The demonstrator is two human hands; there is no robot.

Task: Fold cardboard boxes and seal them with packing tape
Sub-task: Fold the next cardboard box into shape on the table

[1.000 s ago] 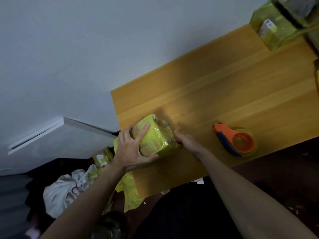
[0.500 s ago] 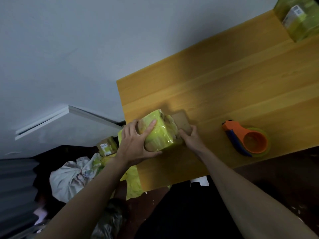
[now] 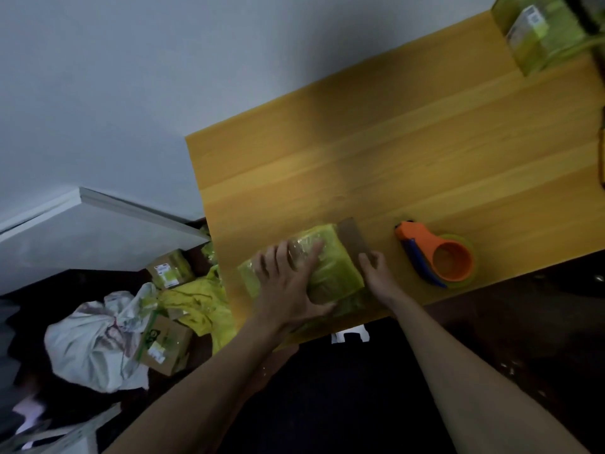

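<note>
A small cardboard box (image 3: 334, 267) wrapped in yellow-green tape lies near the front left corner of the wooden table (image 3: 393, 152). My left hand (image 3: 288, 283) lies spread across its top, fingers straight, thumb round the near side. A brown flap (image 3: 353, 239) sticks out at the box's right end. My right hand (image 3: 376, 273) holds that end, fingers curled on the flap's edge. An orange tape dispenser (image 3: 435, 257) with a yellow-green roll lies on the table to the right of the box.
Another yellow-green taped box (image 3: 537, 31) stands at the table's far right corner. On the dark floor to the left are several taped cardboard boxes (image 3: 170, 268), a white bag (image 3: 95, 339) and yellow plastic (image 3: 203, 306). A white wall lies behind.
The box has been tipped from tilted to lying flatter on the table. My left hand has spread over its top. The brown flap at the right end has come into view.
</note>
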